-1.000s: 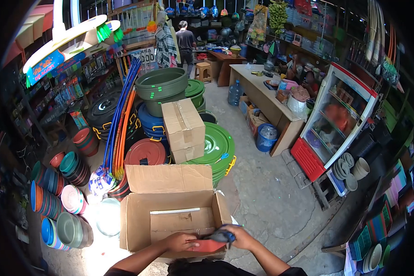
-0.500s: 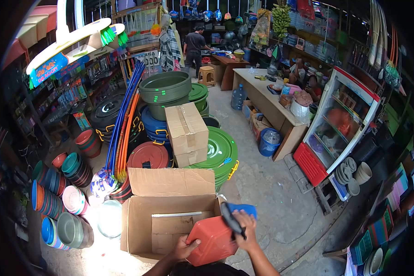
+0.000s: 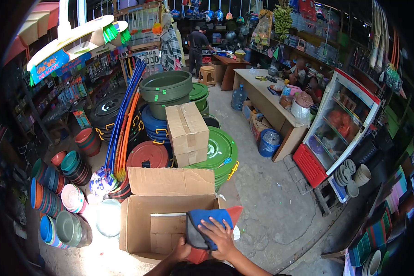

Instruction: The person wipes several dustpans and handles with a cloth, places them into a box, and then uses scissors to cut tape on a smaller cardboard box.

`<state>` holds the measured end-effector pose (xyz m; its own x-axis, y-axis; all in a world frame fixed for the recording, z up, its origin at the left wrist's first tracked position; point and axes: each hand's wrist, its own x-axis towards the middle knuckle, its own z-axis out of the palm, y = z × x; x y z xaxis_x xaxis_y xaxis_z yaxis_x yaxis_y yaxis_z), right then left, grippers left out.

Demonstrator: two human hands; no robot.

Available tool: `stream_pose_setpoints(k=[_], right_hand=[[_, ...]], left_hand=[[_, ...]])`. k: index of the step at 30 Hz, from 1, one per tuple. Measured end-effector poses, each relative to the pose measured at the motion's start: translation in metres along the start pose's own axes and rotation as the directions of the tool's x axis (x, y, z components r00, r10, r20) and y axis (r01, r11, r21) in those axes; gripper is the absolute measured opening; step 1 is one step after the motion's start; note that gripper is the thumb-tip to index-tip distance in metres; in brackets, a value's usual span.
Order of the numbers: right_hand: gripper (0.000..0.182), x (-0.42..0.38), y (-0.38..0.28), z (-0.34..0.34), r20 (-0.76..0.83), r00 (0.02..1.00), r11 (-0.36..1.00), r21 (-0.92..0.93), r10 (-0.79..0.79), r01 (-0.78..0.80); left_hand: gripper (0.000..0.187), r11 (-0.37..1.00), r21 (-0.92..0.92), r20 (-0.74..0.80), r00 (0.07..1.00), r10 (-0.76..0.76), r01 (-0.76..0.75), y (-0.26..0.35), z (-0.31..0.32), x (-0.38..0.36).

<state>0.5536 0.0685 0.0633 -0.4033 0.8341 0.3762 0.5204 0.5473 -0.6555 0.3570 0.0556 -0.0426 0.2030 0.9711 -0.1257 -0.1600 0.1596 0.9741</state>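
A red plastic container [image 3: 236,213] is tilted over the right front part of an open cardboard box [image 3: 135,225]. My left hand [image 3: 181,249] grips its near left side, closed with the thumb along the edge. Over the container lies a blue and dark grey cloth [image 3: 207,215], hiding most of its surface. My right hand [image 3: 219,237] holds the cloth against the container from above, fingers somewhat spread over the blue side. Inside the box, a pale strip runs along the far edge of its bottom.
Beyond the box, a taped carton [image 3: 186,124] rests on green lidded tubs [image 3: 218,147]. Stacked basins and pots [image 3: 71,230] stand at left, beside blue and orange poles [image 3: 124,115]. A long desk [image 3: 262,96] and glass-door cabinet [image 3: 340,124] are at right. A person [image 3: 198,48] stands at the back.
My right hand has brought the cloth left and down from the container's right side, spreading it over the container. The left hand keeps its grip and has shifted slightly.
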Motion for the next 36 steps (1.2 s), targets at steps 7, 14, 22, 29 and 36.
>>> stream_pose_setpoints(k=[7,14,22,29,36], right_hand=[[0.077,-0.004,0.018,0.002,0.076,0.994,0.979,-0.186,-0.074,0.087],[0.074,-0.006,0.054,0.004,-0.198,0.959,0.977,-0.021,0.204,-0.212],[0.095,-0.014,-0.01,0.042,0.132,0.989,0.989,-0.127,-0.065,0.082],[0.109,-0.053,0.003,0.056,0.481,0.873,0.936,-0.266,-0.079,0.232],[0.08,-0.07,0.063,0.085,-0.144,0.987,0.982,-0.181,-0.071,0.045]], left_hand=[[0.043,0.988,-0.072,-0.187,0.971,-0.151,0.14,0.007,0.007,-0.007],[0.05,0.994,0.026,-0.027,0.994,-0.11,0.11,0.019,-0.004,-0.004],[0.067,0.837,-0.509,-0.019,0.97,-0.243,0.199,0.009,0.002,0.012],[0.07,0.806,-0.551,-0.072,0.949,-0.307,0.219,0.088,0.001,0.029],[0.064,0.593,-0.778,0.0,0.943,-0.331,0.208,0.077,-0.021,0.027]])
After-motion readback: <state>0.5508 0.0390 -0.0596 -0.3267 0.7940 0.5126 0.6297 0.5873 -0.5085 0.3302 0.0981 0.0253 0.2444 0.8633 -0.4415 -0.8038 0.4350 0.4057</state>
